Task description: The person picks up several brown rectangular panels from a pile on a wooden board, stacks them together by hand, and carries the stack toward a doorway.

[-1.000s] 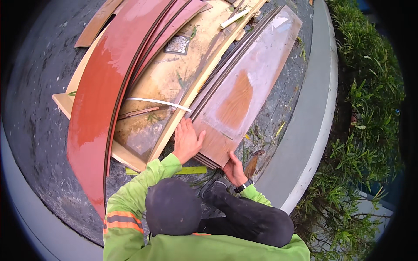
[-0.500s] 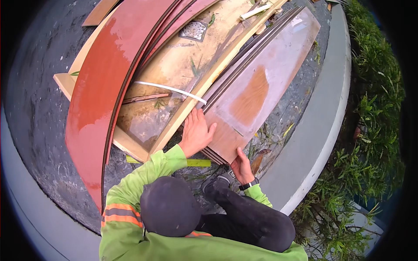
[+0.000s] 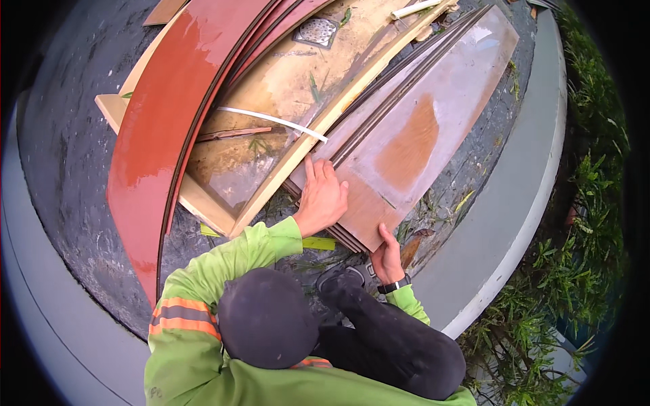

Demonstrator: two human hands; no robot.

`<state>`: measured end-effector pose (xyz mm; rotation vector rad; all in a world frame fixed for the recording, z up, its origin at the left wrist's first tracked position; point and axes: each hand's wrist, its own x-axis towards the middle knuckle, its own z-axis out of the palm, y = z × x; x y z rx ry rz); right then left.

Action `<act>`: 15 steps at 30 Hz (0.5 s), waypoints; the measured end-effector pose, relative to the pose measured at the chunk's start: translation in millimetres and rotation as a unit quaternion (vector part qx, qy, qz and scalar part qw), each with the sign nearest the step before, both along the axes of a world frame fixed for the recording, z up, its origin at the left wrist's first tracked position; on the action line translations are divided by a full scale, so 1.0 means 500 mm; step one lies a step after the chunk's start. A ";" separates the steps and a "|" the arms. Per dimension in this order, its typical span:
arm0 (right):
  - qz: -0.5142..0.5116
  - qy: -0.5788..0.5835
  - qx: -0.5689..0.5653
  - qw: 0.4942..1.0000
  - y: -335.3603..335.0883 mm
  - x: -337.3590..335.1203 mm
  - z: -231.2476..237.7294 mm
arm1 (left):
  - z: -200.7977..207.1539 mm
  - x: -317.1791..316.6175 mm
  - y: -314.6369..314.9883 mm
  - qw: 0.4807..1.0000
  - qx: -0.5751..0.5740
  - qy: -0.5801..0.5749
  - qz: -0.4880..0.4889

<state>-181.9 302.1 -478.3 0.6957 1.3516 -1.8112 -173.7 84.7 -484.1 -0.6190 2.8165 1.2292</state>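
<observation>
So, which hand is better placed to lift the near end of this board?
Probably the right hand: its fingers grip the near edge of the board, while the left hand only lies flat on top of it.

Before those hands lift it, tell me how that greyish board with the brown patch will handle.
The board is long and thin, so it probably flexes and feels unwieldy. Its surface looks wet, so likely slippery. The left hand lies flat on it, the right hand at its near corner.

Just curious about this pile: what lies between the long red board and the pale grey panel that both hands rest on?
In the head view, a dirty yellowish board fills that stretch, with a thin white strip lying across it.
</observation>
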 end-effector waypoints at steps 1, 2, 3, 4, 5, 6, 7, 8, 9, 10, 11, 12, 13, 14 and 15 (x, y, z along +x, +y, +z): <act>-0.008 0.002 -0.003 1.000 0.008 0.004 0.005 | 0.004 0.006 0.012 1.000 -0.006 0.014 -0.007; -0.008 0.001 0.000 1.000 0.015 0.003 0.005 | 0.005 0.006 0.015 1.000 -0.003 0.012 -0.007; -0.011 0.000 -0.002 1.000 0.022 0.001 0.003 | 0.005 0.005 0.016 1.000 -0.018 0.008 -0.019; -0.013 -0.001 -0.003 1.000 0.027 0.000 0.002 | 0.005 0.002 0.017 0.999 -0.033 0.005 -0.032; -0.015 -0.002 -0.001 1.000 0.029 0.002 -0.002 | 0.005 0.001 0.014 0.999 -0.031 0.004 -0.034; -0.018 0.007 0.001 1.000 0.033 0.005 -0.009 | 0.012 -0.006 0.007 0.999 -0.036 -0.002 -0.026; -0.019 0.016 0.000 1.000 0.028 0.007 -0.013 | 0.012 -0.012 -0.005 0.999 -0.045 -0.009 -0.016; -0.022 0.015 -0.001 1.000 0.026 0.007 -0.015 | 0.007 -0.024 -0.014 0.999 -0.046 -0.010 -0.019; -0.025 0.006 -0.007 1.000 0.024 0.005 -0.017 | 0.002 -0.041 -0.027 1.000 -0.024 -0.007 -0.005; -0.027 -0.004 -0.012 1.000 0.024 0.006 -0.018 | -0.007 -0.054 -0.036 1.000 -0.001 -0.005 0.009; -0.027 -0.004 -0.011 1.000 0.023 0.006 -0.017 | -0.021 -0.071 -0.038 0.999 -0.026 0.003 0.034; -0.030 0.001 -0.010 1.000 0.020 0.006 -0.017 | -0.032 -0.073 -0.035 0.999 -0.026 0.003 0.035; -0.033 0.005 -0.006 0.999 0.022 0.008 -0.016 | -0.033 -0.076 -0.029 0.997 -0.066 -0.013 0.030; -0.032 0.003 -0.004 0.999 0.024 0.007 -0.016 | -0.034 -0.077 -0.022 0.994 -0.106 -0.029 0.026; -0.035 0.005 -0.004 0.999 0.025 0.005 -0.015 | -0.034 -0.077 -0.014 0.994 -0.103 -0.031 0.028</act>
